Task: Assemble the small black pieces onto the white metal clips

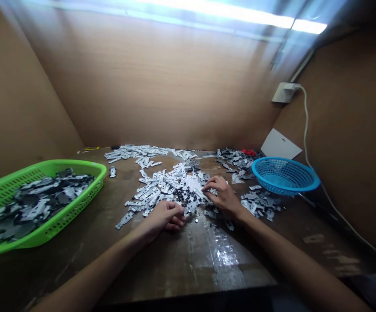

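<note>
My left hand (pixel 168 215) rests at the near edge of a heap of small black parts (pixel 183 196), thumb and forefinger pressed together; anything between them is too small to make out. Over the right side of that heap, my right hand (pixel 222 196) is bent down with thumb and forefinger tips close together, and what they hold cannot be made out. Flat silvery metal pieces (pixel 155 190) with cut-out holes lie piled around the black parts, beyond and to the left of my hands. A small shiny round piece (pixel 196 221) lies on the table between my hands.
A green basket (pixel 101 171) of grey and metal pieces stands at left. At right is a blue basket (pixel 285 190), with more metal pieces (pixel 261 203) beside it. A red item (pixel 249 152), a white card (pixel 280 145) and a cable (pixel 306 125) are farther back. Wooden panels (pixel 161 95) enclose the table.
</note>
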Tool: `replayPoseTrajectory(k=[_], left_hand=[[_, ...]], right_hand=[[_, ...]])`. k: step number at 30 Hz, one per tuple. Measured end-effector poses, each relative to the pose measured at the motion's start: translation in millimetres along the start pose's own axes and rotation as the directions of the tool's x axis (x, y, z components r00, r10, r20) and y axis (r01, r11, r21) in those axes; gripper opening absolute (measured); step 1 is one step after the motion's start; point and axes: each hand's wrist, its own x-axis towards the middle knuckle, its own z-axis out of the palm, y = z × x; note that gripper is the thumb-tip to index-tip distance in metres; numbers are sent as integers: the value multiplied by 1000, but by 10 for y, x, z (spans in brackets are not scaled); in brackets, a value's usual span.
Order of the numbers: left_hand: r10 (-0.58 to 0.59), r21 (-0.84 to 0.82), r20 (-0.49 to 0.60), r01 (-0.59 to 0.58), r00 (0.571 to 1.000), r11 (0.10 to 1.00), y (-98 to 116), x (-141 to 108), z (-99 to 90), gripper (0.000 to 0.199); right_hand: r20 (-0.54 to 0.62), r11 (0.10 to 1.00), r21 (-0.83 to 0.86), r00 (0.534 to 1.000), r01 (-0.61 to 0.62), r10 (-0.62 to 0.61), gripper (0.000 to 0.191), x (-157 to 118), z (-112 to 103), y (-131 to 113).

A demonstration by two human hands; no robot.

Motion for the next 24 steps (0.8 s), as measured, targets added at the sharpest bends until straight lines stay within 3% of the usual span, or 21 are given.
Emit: replayPoseTrajectory(k=[7, 15, 18, 24], left_hand=[[-5, 18, -22, 5, 1000, 1000, 19, -19, 18, 33], [-2, 28, -16, 2, 1000, 1000, -20, 15, 9, 32], [-3, 25, 3, 2, 1000, 1000, -28, 27, -3, 31], [-9, 35, 14, 8, 1000, 999, -43, 44, -17, 29]], right_hand=[[-84, 925, 323, 968, -199, 238, 17, 6, -89, -157], [161, 648, 676, 929, -349, 332, 20, -27, -44, -364], [223, 605, 694, 915, -390, 335, 18, -64, 10, -433], [207, 648, 633, 900, -423, 384, 14, -94, 104, -421]])
